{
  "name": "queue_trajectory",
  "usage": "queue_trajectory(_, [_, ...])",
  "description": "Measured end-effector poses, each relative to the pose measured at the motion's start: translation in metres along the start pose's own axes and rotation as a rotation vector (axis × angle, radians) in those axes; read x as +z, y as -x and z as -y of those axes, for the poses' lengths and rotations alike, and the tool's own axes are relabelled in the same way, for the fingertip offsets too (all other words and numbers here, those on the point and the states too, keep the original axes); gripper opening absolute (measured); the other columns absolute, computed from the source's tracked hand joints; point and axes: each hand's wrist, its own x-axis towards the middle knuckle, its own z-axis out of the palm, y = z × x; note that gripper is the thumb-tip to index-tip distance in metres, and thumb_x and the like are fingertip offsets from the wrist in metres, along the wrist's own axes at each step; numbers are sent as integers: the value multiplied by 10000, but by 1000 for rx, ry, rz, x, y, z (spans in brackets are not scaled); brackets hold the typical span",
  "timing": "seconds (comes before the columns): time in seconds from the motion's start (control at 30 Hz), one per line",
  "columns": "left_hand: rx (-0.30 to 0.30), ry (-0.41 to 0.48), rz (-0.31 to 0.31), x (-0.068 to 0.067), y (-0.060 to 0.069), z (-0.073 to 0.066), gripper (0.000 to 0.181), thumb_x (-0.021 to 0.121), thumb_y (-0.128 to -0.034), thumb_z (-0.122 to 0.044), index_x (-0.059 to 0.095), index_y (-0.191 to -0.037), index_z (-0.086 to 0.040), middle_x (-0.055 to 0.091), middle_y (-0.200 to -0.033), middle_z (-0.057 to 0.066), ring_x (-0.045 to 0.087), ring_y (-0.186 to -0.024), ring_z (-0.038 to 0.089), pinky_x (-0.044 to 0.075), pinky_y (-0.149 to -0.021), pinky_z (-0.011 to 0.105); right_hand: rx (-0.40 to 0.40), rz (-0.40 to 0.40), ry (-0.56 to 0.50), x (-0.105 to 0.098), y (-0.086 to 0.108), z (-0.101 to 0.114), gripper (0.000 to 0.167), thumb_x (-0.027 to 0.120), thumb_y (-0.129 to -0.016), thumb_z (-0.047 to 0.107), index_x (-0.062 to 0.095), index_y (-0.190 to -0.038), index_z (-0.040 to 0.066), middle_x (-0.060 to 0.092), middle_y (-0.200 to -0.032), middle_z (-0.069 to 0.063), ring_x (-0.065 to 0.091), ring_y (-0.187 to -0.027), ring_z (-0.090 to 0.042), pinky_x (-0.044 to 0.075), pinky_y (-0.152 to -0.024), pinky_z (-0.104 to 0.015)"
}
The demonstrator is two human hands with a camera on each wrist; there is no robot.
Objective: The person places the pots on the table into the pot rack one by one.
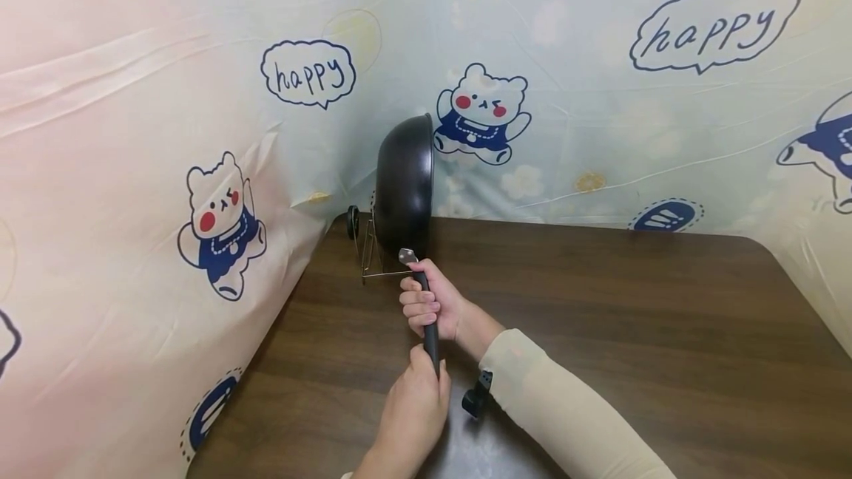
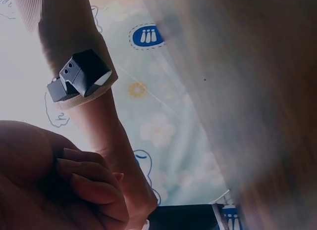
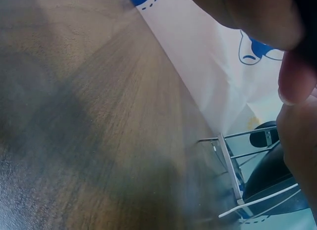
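A dark wok (image 1: pixel 404 183) stands tilted on its side at the back of the table, its rim facing right. It leans by a thin wire rack (image 1: pixel 368 253); whether it rests in the rack is partly hidden. Its long black handle (image 1: pixel 431 338) points toward me. My right hand (image 1: pixel 433 301) grips the handle near the metal joint. Lower down, my left hand (image 1: pixel 414 401) holds the handle's end. The left wrist view shows curled fingers of my left hand (image 2: pixel 84 185). In the right wrist view, the rack (image 3: pixel 230 168) stands beside the wok's dark side (image 3: pixel 270 178).
A black round knob (image 1: pixel 353 222) sticks out left of the rack; what it belongs to is mostly hidden. The brown wooden table (image 1: pixel 599 316) meets a printed cloth (image 1: pixel 566 94) at the back and sides. A black wrist camera (image 1: pixel 477 394) sits on the right sleeve.
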Motion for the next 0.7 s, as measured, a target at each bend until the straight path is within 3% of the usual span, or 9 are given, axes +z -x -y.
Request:
queue_trajectory(0.27, [1, 5, 49, -1, 1, 5, 272, 666, -922, -185, 494, -1031, -5, 615, -690, 95, 610, -538, 263, 428, -460, 405, -7, 9, 14, -6, -1, -2, 474, 285, -1004, 493, 312, -649, 180, 272, -472, 106, 334, -342, -18, 279, -359, -143])
queue_trajectory(0.37, [2, 25, 93, -2, 0, 7, 307, 673, -922, -199, 490, -1074, -5, 614, -697, 86, 607, -544, 245, 424, -463, 392, -18, -13, 50, -9, 0, -1, 487, 285, -1006, 499, 338, -647, 175, 276, -481, 104, 332, -350, -15, 289, -362, -140])
queue_trajectory(0.7, [-36, 99, 266, -9, -1, 16, 405, 674, -936, -274, 476, -1168, -8, 552, -669, -2, 529, -536, 147, 387, -474, 368, -56, -188, 187, -13, 0, -4, 487, 380, -987, 534, 422, -675, 162, 330, -500, 89, 361, -399, -37, 342, -389, -155])
